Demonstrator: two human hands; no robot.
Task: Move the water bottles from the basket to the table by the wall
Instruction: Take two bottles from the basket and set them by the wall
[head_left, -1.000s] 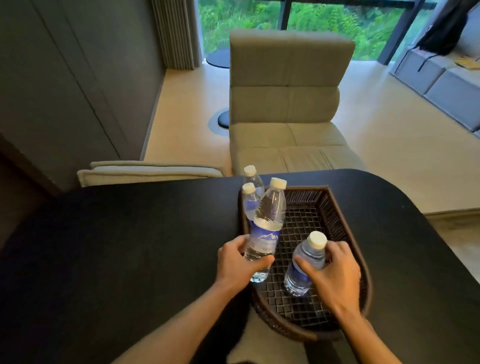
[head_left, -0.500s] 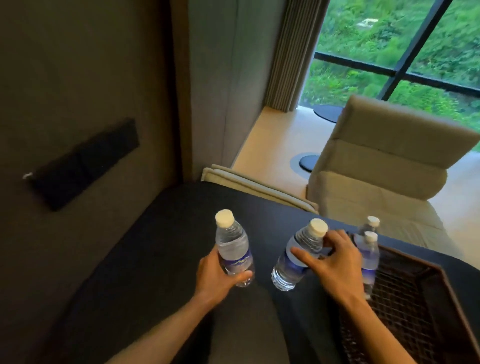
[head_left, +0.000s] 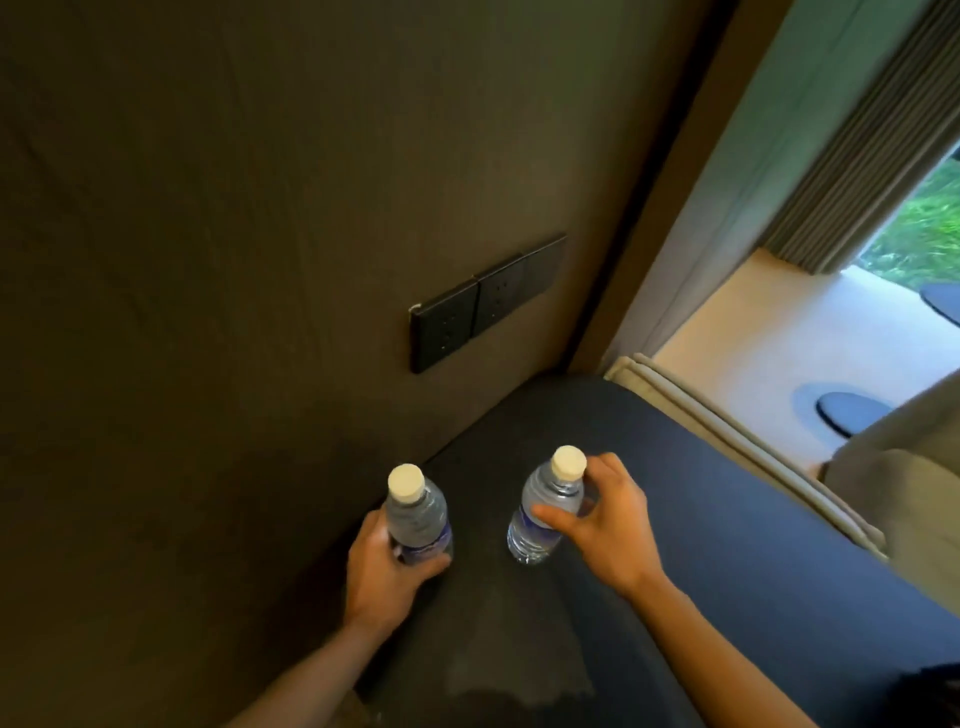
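Two clear water bottles with white caps and blue labels are over the dark table (head_left: 701, 519), close to the brown wall. My left hand (head_left: 382, 571) grips the lower body of the left bottle (head_left: 415, 512), which stands upright right beside the wall. My right hand (head_left: 605, 525) grips the right bottle (head_left: 545, 506) by its side; it leans slightly left. I cannot tell whether either bottle's base touches the tabletop. The basket is out of view.
A black socket panel (head_left: 483, 304) is set in the wall (head_left: 208, 260) above the table's far corner. Beyond the table's right edge are a beige chair back (head_left: 727, 441), a pale floor (head_left: 779, 332), a curtain (head_left: 857, 156) and a window.
Both hands carried their bottles out of the basket and leftward to the wall side of the table. My view swung left, and the basket left the frame.
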